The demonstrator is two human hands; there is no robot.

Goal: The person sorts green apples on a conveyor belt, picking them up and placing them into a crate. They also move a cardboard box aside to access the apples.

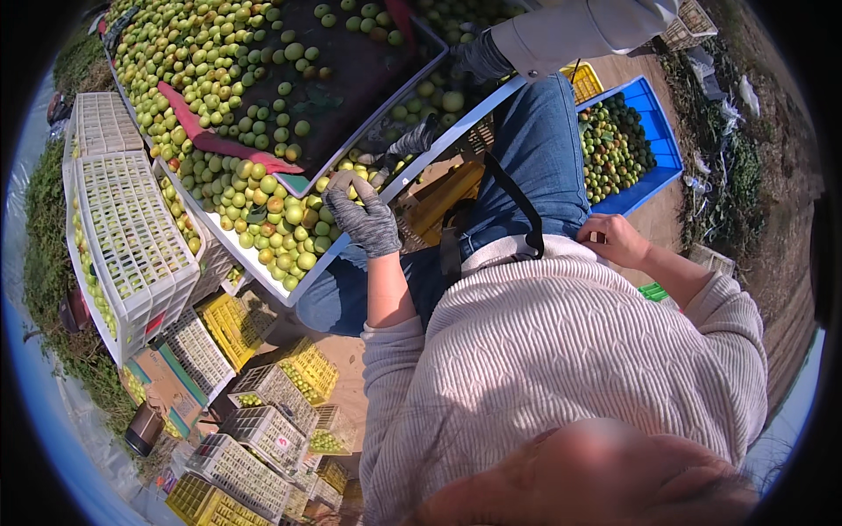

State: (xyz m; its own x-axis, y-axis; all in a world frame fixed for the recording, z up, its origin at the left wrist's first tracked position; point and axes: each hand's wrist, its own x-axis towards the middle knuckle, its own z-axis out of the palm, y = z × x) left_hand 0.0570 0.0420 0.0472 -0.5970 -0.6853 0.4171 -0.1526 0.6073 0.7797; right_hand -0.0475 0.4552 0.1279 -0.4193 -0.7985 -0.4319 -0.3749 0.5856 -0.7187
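Observation:
My left hand [364,215], in a grey knit glove with pale fingertips, reaches over the near white edge of a sorting tray [326,259]. Its fingers are bent down at small round green-yellow fruit [263,210]; whether one is inside them is hidden. My bare right hand [617,240] rests against my jeans [548,167] at the hip, fingers curled in and no item showing in them. Across the tray, another person's dark-gloved hand [414,140] is among the fruit, and a second gloved hand [482,58] shows below a beige sleeve [583,35].
A blue crate [671,145] of green and reddish fruit stands right of my leg. Stacked white crates [140,237] and yellow crates [232,329] stand at the left. A dark sheet with a red cloth edge [206,136] bears a large fruit heap beyond the tray.

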